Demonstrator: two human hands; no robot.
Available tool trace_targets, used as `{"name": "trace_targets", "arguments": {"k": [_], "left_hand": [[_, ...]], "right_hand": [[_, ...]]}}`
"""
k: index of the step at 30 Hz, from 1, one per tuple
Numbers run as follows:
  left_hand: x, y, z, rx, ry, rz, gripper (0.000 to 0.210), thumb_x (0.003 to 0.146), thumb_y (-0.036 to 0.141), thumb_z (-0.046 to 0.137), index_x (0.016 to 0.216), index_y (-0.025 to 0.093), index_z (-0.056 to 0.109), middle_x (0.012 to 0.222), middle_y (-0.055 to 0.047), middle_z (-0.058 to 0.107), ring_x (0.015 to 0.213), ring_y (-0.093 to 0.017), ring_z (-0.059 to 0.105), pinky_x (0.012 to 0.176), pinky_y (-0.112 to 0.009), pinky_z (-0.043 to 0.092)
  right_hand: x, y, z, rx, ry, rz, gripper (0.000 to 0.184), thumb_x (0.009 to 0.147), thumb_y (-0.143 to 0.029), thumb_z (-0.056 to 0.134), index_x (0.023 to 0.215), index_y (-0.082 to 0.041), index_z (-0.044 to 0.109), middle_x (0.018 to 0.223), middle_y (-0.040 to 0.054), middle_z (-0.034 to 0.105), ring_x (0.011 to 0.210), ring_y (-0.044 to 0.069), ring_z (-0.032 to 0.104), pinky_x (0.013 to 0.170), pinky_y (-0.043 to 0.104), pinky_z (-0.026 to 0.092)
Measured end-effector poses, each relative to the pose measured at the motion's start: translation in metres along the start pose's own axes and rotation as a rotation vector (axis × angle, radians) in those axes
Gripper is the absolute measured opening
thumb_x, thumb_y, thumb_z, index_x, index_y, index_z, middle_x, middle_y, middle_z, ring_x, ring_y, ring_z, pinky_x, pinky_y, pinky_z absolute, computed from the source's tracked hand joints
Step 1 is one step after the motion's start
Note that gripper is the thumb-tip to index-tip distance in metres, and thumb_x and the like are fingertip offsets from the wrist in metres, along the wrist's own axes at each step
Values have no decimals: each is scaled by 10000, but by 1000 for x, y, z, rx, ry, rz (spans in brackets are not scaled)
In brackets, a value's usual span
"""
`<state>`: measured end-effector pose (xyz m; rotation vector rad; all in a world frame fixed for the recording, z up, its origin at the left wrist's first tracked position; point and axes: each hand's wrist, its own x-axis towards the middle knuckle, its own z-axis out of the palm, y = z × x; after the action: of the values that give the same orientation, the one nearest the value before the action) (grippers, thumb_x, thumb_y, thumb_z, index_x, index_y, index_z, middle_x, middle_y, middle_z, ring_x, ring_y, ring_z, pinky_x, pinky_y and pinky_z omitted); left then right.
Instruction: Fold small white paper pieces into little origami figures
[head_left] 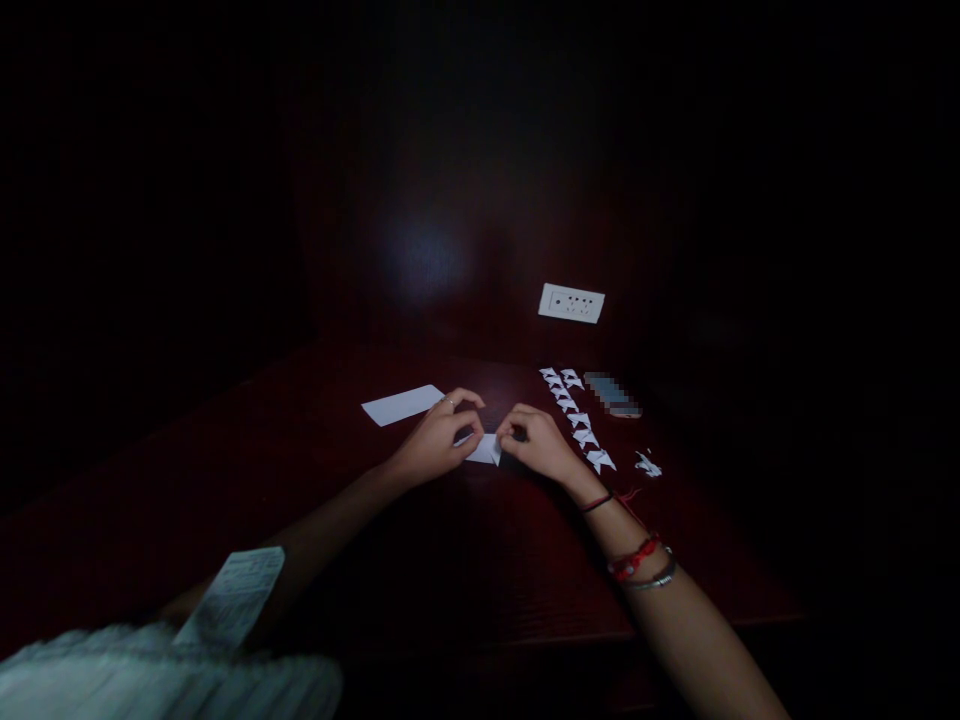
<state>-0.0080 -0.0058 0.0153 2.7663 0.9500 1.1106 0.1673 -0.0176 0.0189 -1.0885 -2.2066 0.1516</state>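
Observation:
A small white piece of paper (484, 450) lies low over the dark red table between my two hands, with a fold at its right end. My left hand (436, 440) has its thumb and a curled finger on the paper's left part, covering some of it. At the folded right end, my right hand (541, 443) pinches the paper between thumb and forefinger. Just beyond my left hand rests a flat white sheet (401, 405), partly hidden by the fingers. Several small folded white paper pieces (582, 425) form a line to the right of my right hand.
Torn-looking white scraps (648, 465) lie right of the folded pieces. A pixelated phone-like object (613, 394) sits behind them. On the wall behind the table (300, 430) is a white socket plate (571, 303). A printed tag (236, 595) hangs at my left sleeve. The surroundings are dark.

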Motion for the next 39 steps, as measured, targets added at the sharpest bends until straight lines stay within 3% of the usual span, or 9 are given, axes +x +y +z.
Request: {"name": "trace_targets", "arguments": {"k": [7, 12, 16, 19, 26, 31, 35, 39], "left_hand": [[0, -1, -1, -18, 18, -5, 110, 724, 167, 416, 670, 161, 512, 1007, -28, 389, 937, -162, 399, 827, -297, 324], [-3, -15, 5, -40, 54, -69, 103, 714, 163, 427, 649, 159, 507, 982, -24, 398, 884, -147, 431, 798, -283, 342], [-3, -19, 9, -69, 63, -95, 106, 719, 181, 438, 651, 165, 517, 949, -17, 415, 877, -141, 439, 805, -277, 337], [-2, -16, 9, -93, 40, -91, 109, 723, 188, 433, 668, 172, 526, 948, -14, 423, 886, -138, 436, 800, -269, 341], [-6, -33, 12, -55, 39, -144, 102, 706, 206, 458, 644, 164, 527, 936, -23, 424, 884, -146, 440, 800, -266, 341], [-6, -32, 11, 12, 89, -172, 148, 772, 242, 379, 788, 177, 511, 871, -21, 451, 856, -147, 442, 782, -269, 343], [-7, -22, 12, 58, 8, -165, 214, 808, 289, 324, 936, 197, 469, 897, -20, 467, 842, -147, 448, 761, -269, 341], [-12, -22, 19, 93, -207, -122, 282, 809, 358, 312, 1012, 222, 454, 955, -27, 469, 883, -169, 436, 758, -286, 330]], "right_hand": [[0, 6, -4, -46, 6, 6, 91, 655, -104, 452, 641, -139, 535, 674, 3, 475, 634, 84, 424, 612, 198, 331], [-1, 24, -4, -32, 137, 75, 100, 690, -135, 434, 686, -140, 534, 710, 14, 486, 682, 94, 434, 649, 212, 338], [-1, 23, -1, 81, 50, 49, 130, 697, -230, 470, 756, -144, 549, 714, 10, 491, 669, 89, 438, 625, 206, 344], [1, 15, 2, 139, -7, 68, 119, 686, -220, 468, 697, -134, 550, 689, 4, 479, 632, 77, 435, 588, 191, 338], [-5, 34, 0, 376, -36, 379, 106, 645, -222, 444, 626, -132, 499, 571, -29, 467, 524, 65, 405, 500, 180, 313], [-2, 36, 6, 527, 119, 552, 63, 588, -188, 477, 624, -136, 471, 547, -33, 493, 480, 53, 397, 458, 163, 304], [3, 24, 15, 564, 106, 646, 34, 576, -162, 473, 591, -135, 458, 528, -18, 519, 435, 43, 389, 409, 150, 285], [1, 23, 19, 534, -54, 684, 37, 587, -172, 463, 589, -137, 475, 542, -9, 539, 422, 42, 394, 384, 147, 266]]}}
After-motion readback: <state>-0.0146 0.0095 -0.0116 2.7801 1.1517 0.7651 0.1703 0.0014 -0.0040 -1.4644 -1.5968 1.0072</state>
